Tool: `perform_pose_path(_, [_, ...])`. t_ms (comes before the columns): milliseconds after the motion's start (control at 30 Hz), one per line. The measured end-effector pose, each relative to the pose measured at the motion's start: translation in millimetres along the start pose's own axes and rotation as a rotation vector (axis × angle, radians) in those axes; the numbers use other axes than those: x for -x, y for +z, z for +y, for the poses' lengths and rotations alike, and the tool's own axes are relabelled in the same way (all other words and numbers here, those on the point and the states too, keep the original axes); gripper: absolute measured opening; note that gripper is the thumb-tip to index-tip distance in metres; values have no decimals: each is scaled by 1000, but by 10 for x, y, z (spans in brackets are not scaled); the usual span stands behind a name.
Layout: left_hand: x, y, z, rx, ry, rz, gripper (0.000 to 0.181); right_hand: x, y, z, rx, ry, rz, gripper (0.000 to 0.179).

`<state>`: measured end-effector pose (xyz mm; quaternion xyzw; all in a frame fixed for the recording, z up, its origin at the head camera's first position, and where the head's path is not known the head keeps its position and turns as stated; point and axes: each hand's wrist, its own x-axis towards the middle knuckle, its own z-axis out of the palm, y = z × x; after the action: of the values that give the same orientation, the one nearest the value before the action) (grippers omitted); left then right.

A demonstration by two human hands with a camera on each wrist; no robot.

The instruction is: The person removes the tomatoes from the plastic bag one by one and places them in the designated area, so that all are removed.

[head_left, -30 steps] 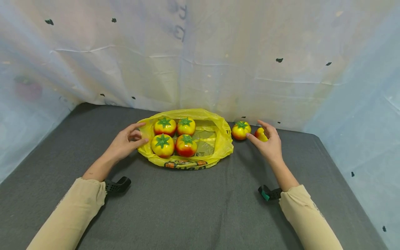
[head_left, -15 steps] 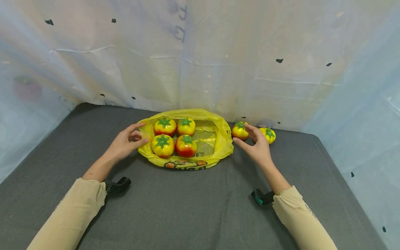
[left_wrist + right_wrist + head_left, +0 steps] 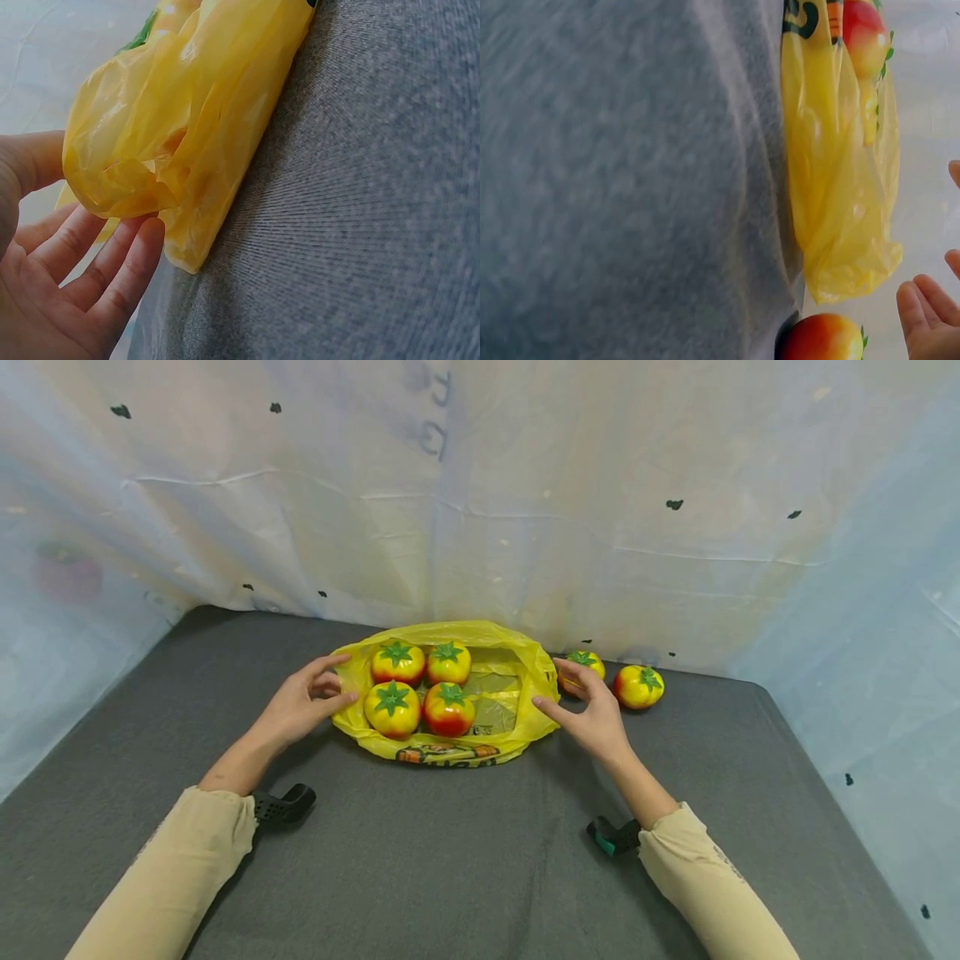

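A yellow plastic bag lies with its mouth spread, and several yellow-red toy tomatoes with green star tops sit in its left part. At the bag's left end, my left hand rests with loosely bent fingers; the left wrist view shows fingertips against the yellow plastic. My right hand is at the bag's right end, thumb and fingers spread apart, holding nothing. Partly hidden behind it is one toy tomato. Another toy tomato lies just to the right.
The dark grey cloth-covered table stretches in front of the bag. A pale plastic sheet hangs close behind the bag and along both sides. Each wrist wears a black band.
My right hand has moved left, from between the two loose toy tomatoes to the bag's right end, uncovering the right-hand one. The left hand has stayed in place.
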<state>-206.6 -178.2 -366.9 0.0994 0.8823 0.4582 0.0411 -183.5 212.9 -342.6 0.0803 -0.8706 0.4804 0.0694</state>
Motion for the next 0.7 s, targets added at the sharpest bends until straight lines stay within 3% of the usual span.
perform_pose_path(167, [4,1,16,6,1,-11,66,4,45,-105,-50,-11,-40,63])
perform_pose_path(400, [-2,9,3,13,2,-10,66,88,140,-465,-69,-16,-93,58])
perform_pose_path(700, [8,8,8,7,14,6,63,74,283,-544,-112,-31,-145,56])
